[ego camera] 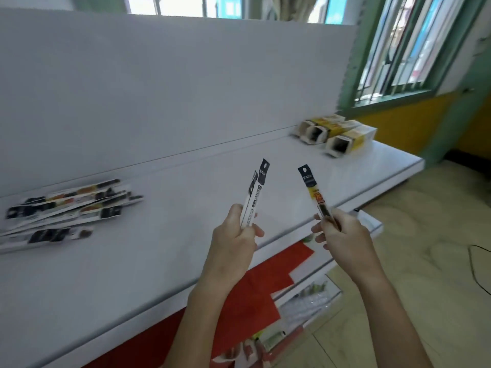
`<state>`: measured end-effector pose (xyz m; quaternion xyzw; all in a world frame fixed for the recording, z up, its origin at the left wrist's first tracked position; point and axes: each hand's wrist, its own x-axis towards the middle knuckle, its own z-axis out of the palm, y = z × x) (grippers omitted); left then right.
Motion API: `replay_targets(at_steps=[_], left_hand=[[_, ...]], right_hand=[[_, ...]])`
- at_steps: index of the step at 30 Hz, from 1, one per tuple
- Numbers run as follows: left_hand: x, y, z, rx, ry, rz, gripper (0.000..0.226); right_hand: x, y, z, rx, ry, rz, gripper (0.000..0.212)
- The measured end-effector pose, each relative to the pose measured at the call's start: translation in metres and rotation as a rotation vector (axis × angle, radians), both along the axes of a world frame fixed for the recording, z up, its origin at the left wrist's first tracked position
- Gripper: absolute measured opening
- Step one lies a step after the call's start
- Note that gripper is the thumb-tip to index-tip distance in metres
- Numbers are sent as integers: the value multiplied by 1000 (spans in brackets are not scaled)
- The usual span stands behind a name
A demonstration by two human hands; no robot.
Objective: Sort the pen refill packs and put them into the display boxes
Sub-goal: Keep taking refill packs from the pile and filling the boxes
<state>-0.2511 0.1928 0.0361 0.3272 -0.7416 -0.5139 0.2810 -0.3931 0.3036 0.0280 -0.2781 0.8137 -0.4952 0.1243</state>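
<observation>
A: What sits nearest, at the bottom of the frame?

B: Two bare forearms rise from the lower edge. Between them, under the front lip of the surface, lies red paper, with some blurred printed sheets beside it that I cannot read.

A: And the hands?

B: Both are at the centre of the frame, held above the surface and a little apart. The left hand is curled around the lower ends of two refill packs, which lie one against the other, point up and slightly right, and show their white printed backs with dark tops. The right hand pinches the lower end of a single refill pack. That one tilts up and to the left, and its face is yellow and orange under a dark header.

A: Do the packs touch each other?

B: No, there is a clear gap between the two sets.

A: Further back?

B: At the middle left of the frame, a blurred pile of refill packs lies flat on the surface, overlapping. At the upper right, well apart from the pile, three yellow and white display boxes lie on their sides, close together, open ends turned toward the viewer, dark inside.

A: Behind them?

B: A white back panel stands along the rear of the surface, and a green-framed window fills the upper right corner.
</observation>
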Motion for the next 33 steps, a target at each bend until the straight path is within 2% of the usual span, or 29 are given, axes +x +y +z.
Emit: replay_targets(at_steps=[5,8,11,15,23,29,33], left_hand=[[-82,43,-6,9,60,-57,15],[-128,68,-14,25,100,-121,23],[-167,91,-21,43,95,-187,21],[-206,103,-23,144,102,-218,17],[-310,79,-16,51,37,-177,16],[-386,45,-4,27,50,-154,17],[-421,21,2,14,40,-101,15]], right_hand=[[-69,56,-8,-37,-20,-87,19],[-107,88,-11,-15,-12,-125,20],[-143,116,-11,10,12,-161,18],[-183,131,-15,-34,2,-177,18],[-272,114,-35,-57,-15,-228,20],[-354,71,-9,-37,80,-214,25],[-396,40,-1,-78,69,-169,20]])
